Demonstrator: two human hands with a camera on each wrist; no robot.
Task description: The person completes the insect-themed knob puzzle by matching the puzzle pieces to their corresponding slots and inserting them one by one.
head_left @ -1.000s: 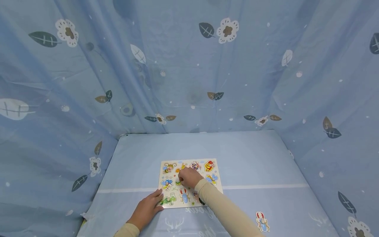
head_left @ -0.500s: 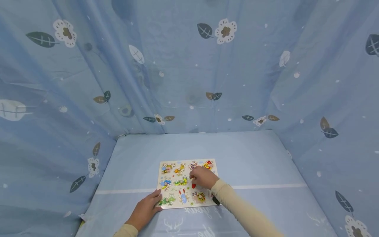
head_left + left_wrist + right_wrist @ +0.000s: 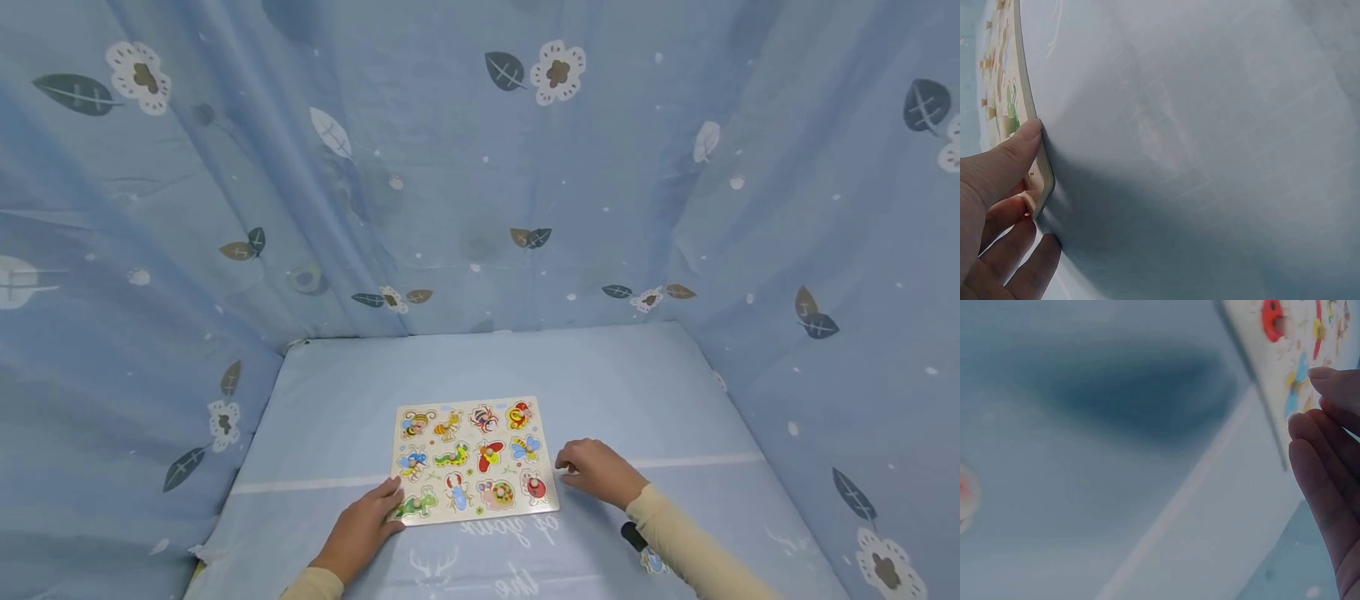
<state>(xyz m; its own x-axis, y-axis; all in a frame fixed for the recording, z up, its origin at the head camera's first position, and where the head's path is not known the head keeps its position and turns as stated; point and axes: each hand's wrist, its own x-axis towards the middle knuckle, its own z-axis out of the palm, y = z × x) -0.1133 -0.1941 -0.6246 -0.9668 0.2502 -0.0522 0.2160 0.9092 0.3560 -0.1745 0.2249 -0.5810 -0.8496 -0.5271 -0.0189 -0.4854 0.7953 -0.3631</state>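
A wooden peg puzzle board (image 3: 473, 517) with insect pictures lies flat on the cloth, several of its pieces bearing small knobs. My left hand (image 3: 362, 525) grips its near left corner; in the left wrist view, the thumb lies on the near edge and the fingers come round the side. Just past the board's right edge, my right hand (image 3: 600, 473) holds nothing. Its fingers are loosely bent, with a gap to the thumb in the right wrist view. A loose stag beetle puzzle piece (image 3: 654, 563) lies on the cloth, partly hidden by my right forearm.
A light blue cloth (image 3: 480, 367) with a white stripe covers the table. Blue curtains (image 3: 450, 167) with flowers and leaves enclose the back and both sides. A black wrist band (image 3: 633, 536) shows under my right sleeve.
My right hand has moved right, from over the middle of the board to beyond its right edge, uncovering the pictures. The left hand stays at the corner.
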